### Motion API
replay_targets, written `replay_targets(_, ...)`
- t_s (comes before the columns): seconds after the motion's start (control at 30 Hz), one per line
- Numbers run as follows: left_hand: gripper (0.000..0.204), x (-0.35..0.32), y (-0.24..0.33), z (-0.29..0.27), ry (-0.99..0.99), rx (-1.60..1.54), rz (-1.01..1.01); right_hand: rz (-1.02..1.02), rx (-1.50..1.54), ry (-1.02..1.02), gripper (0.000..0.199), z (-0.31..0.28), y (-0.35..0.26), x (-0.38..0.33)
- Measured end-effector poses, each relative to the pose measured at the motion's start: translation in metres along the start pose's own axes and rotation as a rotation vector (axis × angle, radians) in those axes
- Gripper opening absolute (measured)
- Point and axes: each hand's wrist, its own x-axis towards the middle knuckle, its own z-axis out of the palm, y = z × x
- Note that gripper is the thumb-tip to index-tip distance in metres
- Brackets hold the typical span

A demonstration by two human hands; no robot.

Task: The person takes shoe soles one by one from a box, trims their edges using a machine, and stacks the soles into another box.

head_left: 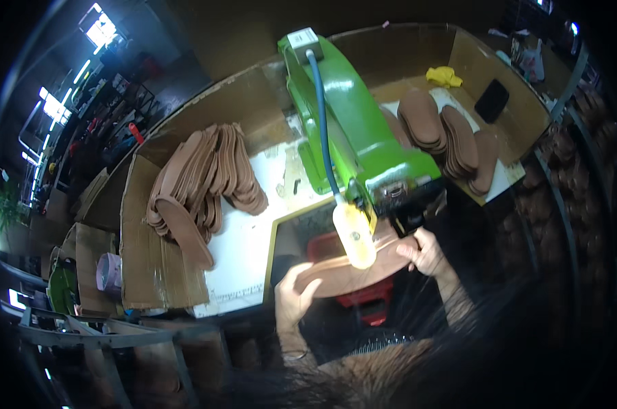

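Observation:
A long brown shoe sole (344, 278) spans the gap between my two hands at the head of a green machine (352, 116), probably a sewing machine. At its left end, my left hand (295, 298) grips the edge between thumb and fingers. My right hand (429, 255) pinches the other end, thumb on top, close to the machine's dark working head (402, 194). A lit lamp (353, 235) on a blue cable hangs in front of the sole and covers part of it. Where the sole meets the machine is partly hidden.
Brown soles (203, 177) are heaped on the white tabletop (237, 273) at left; more soles (451, 140) lie at right. Cardboard walls (165, 255) surround the table. A yellow cloth (444, 76) and a dark pad (491, 101) lie back right. Something red (373, 303) sits below the held sole.

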Motion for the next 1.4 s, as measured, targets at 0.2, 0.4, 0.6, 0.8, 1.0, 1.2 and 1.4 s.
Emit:
replay_targets(0.2, 0.034, 0.044, 0.055, 0.06, 0.279, 0.54, 0.893, -0.076, 0.074, 0.148, 0.024, -0.026, -0.003, -0.004)
replay_targets(0.4, 0.028, 0.045, 0.049, 0.061, 0.115, 0.269, 0.57, -0.058, 0.264, 0.118, 0.023, -0.033, 0.005, 0.001)
replay_targets(0.6, 0.036, 0.052, 0.044, 0.026, 0.041, 0.315, 0.594, 0.064, 0.36, 0.103, 0.023, 0.005, 0.013, 0.001)
replay_targets(0.8, 0.037, 0.023, 0.039, 0.016, 0.183, 0.322, 0.362, 0.088, 0.273, 0.066, 0.018, 0.025, 0.008, 0.007)
replay_targets(1.0, 0.033, -0.031, 0.023, 0.029, 0.107, 0.229, -0.013, 0.046, 0.293, 0.098, 0.014, 0.056, -0.021, 0.013)
replay_targets(1.2, 0.03, 0.003, 0.031, 0.069, -0.099, 0.006, 0.155, -0.341, -0.211, 0.279, 0.015, 0.058, 0.024, -0.002)
replay_targets(1.4, 0.04, 0.026, 0.045, 0.08, -0.075, -0.18, 0.19, -0.108, 0.088, 0.33, 0.014, 0.035, 0.018, -0.013)
